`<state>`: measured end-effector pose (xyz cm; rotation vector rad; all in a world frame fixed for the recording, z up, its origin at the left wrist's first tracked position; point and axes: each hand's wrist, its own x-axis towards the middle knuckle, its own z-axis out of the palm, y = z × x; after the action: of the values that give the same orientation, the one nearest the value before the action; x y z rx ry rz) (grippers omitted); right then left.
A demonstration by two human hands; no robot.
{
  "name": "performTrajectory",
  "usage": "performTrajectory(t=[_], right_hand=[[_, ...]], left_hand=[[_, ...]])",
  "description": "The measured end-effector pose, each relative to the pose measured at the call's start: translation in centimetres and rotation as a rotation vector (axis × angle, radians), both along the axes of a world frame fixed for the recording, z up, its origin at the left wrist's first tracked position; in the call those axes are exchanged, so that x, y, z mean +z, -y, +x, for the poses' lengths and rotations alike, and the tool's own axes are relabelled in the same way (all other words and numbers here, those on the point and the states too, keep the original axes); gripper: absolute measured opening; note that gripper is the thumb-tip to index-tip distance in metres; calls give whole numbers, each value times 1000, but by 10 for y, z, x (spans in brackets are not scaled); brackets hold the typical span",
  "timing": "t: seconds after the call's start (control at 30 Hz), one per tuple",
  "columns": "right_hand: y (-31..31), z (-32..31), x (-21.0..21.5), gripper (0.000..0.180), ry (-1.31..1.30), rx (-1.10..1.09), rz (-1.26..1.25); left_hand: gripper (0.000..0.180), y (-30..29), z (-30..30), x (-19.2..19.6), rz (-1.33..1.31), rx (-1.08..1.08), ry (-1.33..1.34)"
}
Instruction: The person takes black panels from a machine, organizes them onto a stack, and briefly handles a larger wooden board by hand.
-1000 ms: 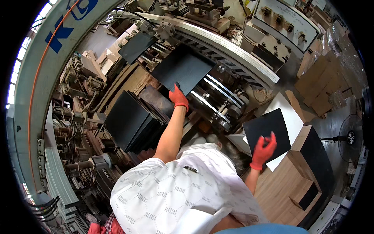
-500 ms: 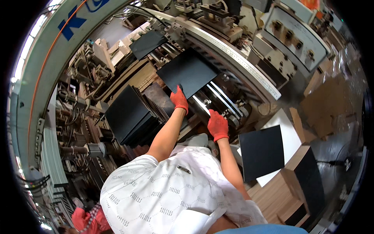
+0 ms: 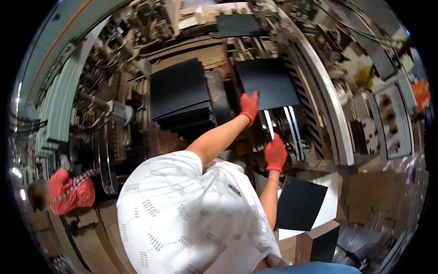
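Observation:
My left hand [image 3: 249,108], in a red glove, is closed at the near left corner of a flat black panel [image 3: 269,81]. The panel lies on the machine bed, across pale metal rails [image 3: 292,130]. My right hand [image 3: 275,154], also red-gloved, is by the near end of the left rail, apart from the panel. Its fingers are bent together, and nothing shows in them. Left of my left hand stands a stack of black panels [image 3: 179,86], its upper sheets slightly fanned. Farther along the rails lies another black panel [image 3: 241,25].
A long metal beam [image 3: 321,84] runs along the right of the bed. At lower right, a black panel [image 3: 301,203] leans over a white sheet near cartons [image 3: 372,192]. A control box [image 3: 393,121] stands far right. A person in red [image 3: 75,192] is at lower left.
My view has turned, so the machine appears rotated and the person at left shows more fully. Both hands keep about the same places by the panel and rail.

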<state>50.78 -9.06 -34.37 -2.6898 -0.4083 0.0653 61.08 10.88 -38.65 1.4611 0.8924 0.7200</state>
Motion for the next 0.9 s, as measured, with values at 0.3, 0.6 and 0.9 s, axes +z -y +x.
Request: performTrajectory(t=[0.3, 0.6, 0.9], right_hand=[[8, -19, -6, 39, 93, 24, 120], [-25, -10, -4, 30, 62, 9, 46], [-40, 7, -8, 27, -94, -90, -52]], left_hand=[[47, -75, -166, 35, 29, -155, 79], [68, -219, -293, 10, -6, 508, 92], [73, -222, -283, 11, -86, 618, 265]])
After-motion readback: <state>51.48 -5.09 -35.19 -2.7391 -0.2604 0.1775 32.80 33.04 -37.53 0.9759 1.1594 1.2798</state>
